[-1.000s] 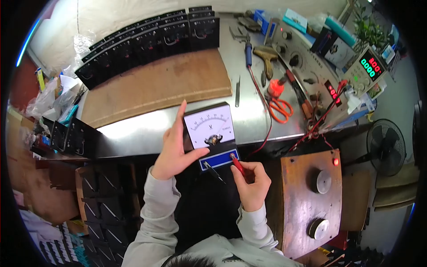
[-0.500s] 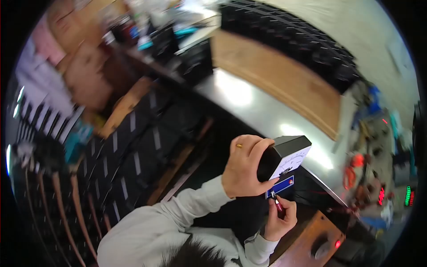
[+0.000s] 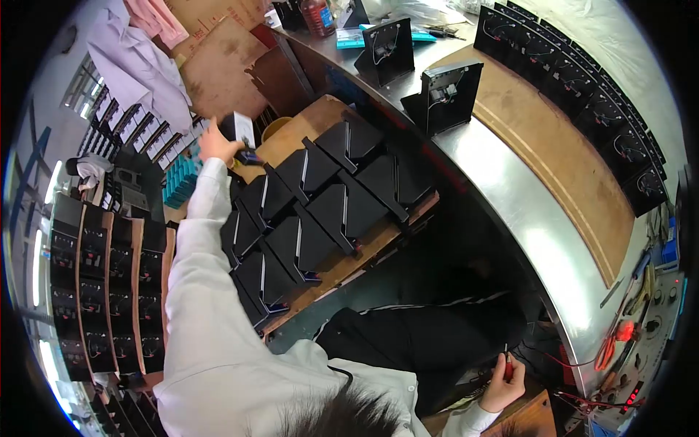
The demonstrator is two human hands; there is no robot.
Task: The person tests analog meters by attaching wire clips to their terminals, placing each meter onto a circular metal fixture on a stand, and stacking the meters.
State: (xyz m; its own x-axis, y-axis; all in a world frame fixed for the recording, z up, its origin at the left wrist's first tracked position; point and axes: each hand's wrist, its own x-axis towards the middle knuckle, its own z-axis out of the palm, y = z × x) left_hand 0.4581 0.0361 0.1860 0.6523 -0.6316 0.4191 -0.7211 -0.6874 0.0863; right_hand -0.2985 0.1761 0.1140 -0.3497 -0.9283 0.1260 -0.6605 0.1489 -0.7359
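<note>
My left hand (image 3: 216, 143) is stretched out to the upper left, its fingers closed round a black meter (image 3: 239, 130) with a white face. Below and beside that meter, several black meter units (image 3: 309, 237) lie in rows on a wooden board (image 3: 378, 246). At the lower right, my right hand (image 3: 502, 386) pinches a red probe (image 3: 508, 366) whose tip points up, near my dark trousers.
A metal bench (image 3: 502, 175) curves along the right, bearing a brown board (image 3: 553, 146), a row of black units (image 3: 575, 87) and two upright ones (image 3: 453, 91). Orange scissors (image 3: 606, 351) lie far right. Shelves of units (image 3: 109, 291) stand left.
The view has swung left. My left hand has carried the meter from the bench front over to the rows of units. The red probe in my right hand has come away from the meter.
</note>
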